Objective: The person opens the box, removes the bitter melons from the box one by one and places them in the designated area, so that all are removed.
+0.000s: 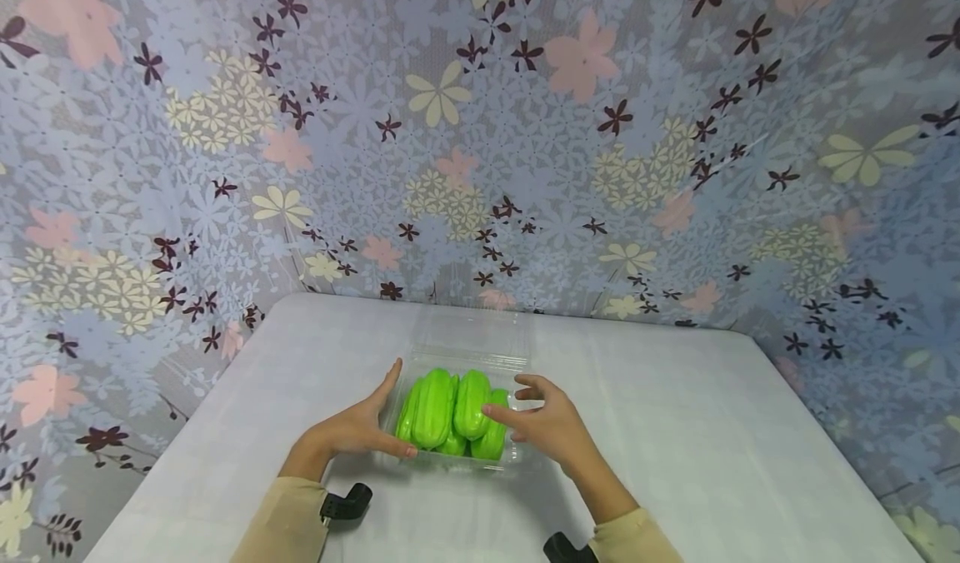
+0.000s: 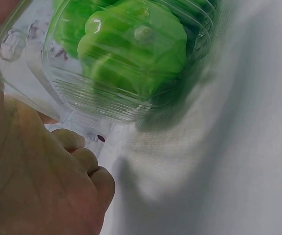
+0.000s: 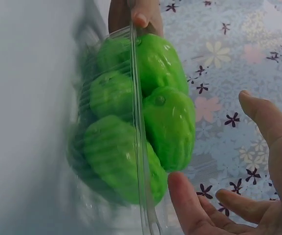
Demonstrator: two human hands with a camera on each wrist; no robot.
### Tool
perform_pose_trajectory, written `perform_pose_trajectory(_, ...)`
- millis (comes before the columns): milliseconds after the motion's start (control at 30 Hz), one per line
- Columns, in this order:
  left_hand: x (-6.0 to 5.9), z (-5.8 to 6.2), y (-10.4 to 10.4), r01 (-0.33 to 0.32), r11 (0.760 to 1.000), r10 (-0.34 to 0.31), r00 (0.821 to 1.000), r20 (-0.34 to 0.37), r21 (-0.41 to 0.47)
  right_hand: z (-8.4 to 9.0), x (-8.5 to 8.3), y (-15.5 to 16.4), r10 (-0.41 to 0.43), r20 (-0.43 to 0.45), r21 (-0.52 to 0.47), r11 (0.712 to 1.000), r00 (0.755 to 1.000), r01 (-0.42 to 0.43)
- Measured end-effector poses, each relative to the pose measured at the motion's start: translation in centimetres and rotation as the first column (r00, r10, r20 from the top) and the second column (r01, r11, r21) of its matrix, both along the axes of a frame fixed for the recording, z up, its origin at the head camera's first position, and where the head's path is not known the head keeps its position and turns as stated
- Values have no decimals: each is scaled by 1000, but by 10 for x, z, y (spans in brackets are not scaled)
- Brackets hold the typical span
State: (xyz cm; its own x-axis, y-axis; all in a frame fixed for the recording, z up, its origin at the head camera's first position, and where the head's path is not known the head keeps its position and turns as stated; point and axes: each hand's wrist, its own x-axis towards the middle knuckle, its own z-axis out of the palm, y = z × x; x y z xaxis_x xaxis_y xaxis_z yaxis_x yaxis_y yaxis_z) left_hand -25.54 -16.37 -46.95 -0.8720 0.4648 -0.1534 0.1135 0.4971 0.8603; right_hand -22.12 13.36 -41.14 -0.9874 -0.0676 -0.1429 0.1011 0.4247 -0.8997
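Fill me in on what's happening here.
At a white table, a person's left hand holds the left end of a clear box. In it are green pieces that look like vegetables. The right hand, open and empty, is by the right end. The lid is open on the far side.

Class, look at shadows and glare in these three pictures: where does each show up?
Head: a soft shadow lies on the table below the right hand; left wrist: a glint on one green vegetable, grey shadows beside the clear box; right wrist: small highlights on the green vegetables.
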Motion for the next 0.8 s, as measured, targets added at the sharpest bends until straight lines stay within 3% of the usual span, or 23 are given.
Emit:
perform_pose_trajectory(433,0,1,0,7,1000,-7,1000,-6,-12,0,0,-11,29,83,-106,994,996,-20)
perform_pose_trajectory(800,-1,-1,0,-1,1000,0,1000,-15,-14,-1,-3,-21,29,93,-62,998,995,-24)
